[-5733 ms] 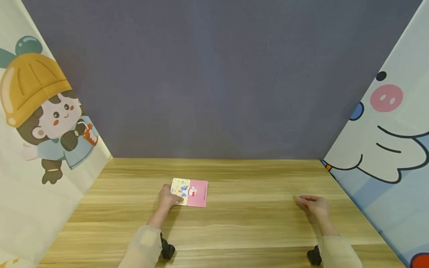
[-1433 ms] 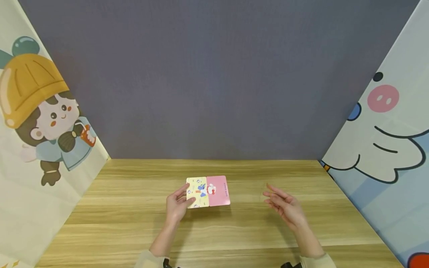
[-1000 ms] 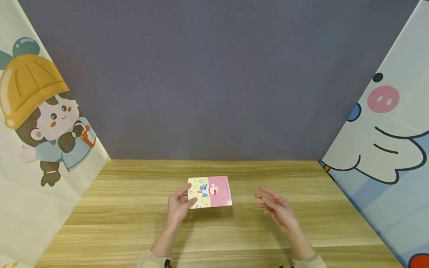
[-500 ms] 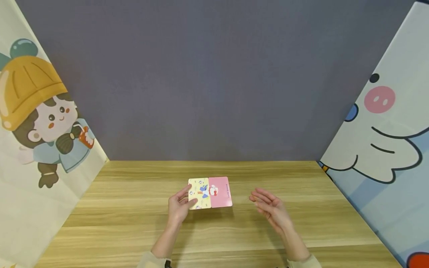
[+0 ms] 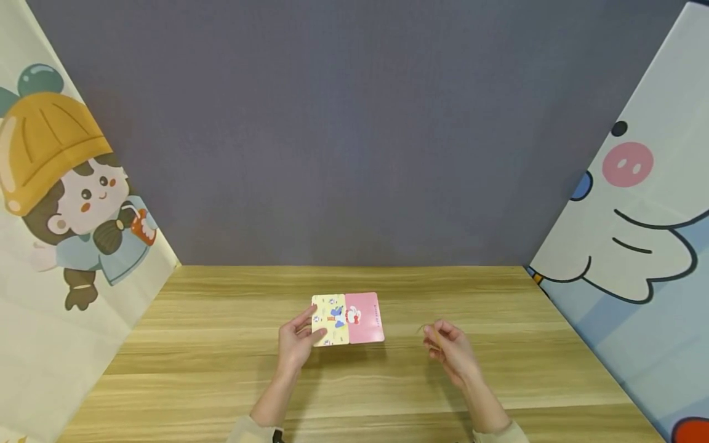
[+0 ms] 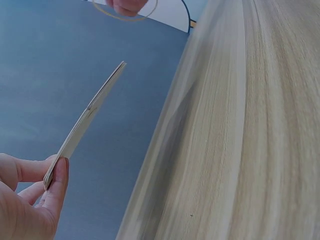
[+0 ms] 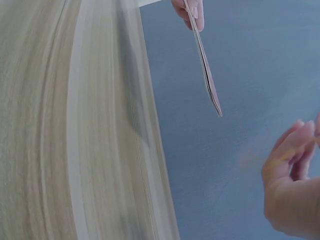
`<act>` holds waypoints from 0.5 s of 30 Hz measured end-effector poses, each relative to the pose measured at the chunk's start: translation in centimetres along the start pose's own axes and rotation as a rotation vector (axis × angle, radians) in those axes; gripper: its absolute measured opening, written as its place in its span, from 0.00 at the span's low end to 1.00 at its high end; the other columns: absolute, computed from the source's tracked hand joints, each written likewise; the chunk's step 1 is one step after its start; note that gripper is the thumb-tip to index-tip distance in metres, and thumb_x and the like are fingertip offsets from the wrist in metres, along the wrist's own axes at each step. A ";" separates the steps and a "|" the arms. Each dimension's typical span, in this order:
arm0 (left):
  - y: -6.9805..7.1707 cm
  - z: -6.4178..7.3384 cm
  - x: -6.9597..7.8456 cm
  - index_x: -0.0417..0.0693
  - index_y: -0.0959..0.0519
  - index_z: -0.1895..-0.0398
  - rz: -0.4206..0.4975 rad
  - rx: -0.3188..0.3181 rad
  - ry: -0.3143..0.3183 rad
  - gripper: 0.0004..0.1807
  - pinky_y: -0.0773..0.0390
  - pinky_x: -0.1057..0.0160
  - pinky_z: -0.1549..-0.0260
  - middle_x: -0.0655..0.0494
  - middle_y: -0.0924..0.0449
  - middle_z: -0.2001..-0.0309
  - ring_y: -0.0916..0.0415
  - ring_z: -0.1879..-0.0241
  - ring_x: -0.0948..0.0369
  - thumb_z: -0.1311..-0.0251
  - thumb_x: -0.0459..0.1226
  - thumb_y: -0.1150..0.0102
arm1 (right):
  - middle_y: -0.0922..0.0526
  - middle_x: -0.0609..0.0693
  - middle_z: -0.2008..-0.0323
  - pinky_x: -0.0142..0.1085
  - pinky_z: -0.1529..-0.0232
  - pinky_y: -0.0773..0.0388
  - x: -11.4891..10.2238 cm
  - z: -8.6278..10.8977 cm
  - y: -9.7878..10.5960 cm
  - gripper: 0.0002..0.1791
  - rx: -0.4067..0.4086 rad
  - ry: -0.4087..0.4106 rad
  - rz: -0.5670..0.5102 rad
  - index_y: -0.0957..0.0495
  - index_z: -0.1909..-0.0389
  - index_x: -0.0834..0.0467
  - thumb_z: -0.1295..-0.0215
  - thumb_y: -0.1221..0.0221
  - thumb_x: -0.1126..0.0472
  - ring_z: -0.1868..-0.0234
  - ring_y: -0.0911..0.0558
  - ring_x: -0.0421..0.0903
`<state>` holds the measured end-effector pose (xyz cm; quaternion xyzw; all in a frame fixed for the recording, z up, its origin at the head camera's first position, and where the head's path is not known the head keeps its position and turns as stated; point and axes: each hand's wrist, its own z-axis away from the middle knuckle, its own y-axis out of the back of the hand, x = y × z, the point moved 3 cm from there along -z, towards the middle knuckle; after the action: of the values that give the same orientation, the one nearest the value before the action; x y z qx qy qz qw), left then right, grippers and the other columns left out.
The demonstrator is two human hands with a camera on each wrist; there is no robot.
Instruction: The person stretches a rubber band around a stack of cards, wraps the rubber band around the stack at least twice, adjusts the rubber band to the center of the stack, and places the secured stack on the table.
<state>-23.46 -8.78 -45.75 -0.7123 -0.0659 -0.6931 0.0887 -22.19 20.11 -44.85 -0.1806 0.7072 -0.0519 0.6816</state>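
Note:
A thin booklet (image 5: 362, 317), half yellow and half pink with small cartoon figures, is held above the table by my left hand (image 5: 293, 346). My left thumb lies on its yellow end and the fingers go behind. Seen edge-on in the left wrist view, the booklet (image 6: 90, 112) shows several thin layers. To its right, apart from it, my right hand (image 5: 453, 354) pinches a thin yellowish rubber band (image 5: 421, 328). In the left wrist view the rubber band (image 6: 131, 20) hangs as a loop about the right fingertips. Part of it is hidden by the fingers.
The wood-grain table (image 5: 221, 381) spreads under both hands. A dark grey panel (image 5: 354, 135) rises at its back edge. Cartoon-printed sheets stand at the left (image 5: 33, 344) and right (image 5: 598, 344).
The booklet has been lifted off the table and carried right. My right hand has come left towards it with the rubber band; in the last half second its fingers have drawn together.

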 end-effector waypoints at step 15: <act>0.0 0.0 0.1 0.37 0.29 0.47 0.003 -0.015 0.001 0.29 0.28 0.77 0.82 0.40 0.28 0.52 0.35 0.83 0.69 0.59 0.21 0.40 | 0.20 0.49 0.63 0.34 0.61 0.23 0.2 -0.2 -0.4 0.20 0.044 0.066 0.300 0.31 0.52 0.73 0.43 0.44 0.67 0.60 0.22 0.45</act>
<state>-23.42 -8.82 -45.62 -0.7128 -0.0597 -0.6936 0.0846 -22.28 19.65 -44.85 -0.0561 0.7469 0.0292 0.6619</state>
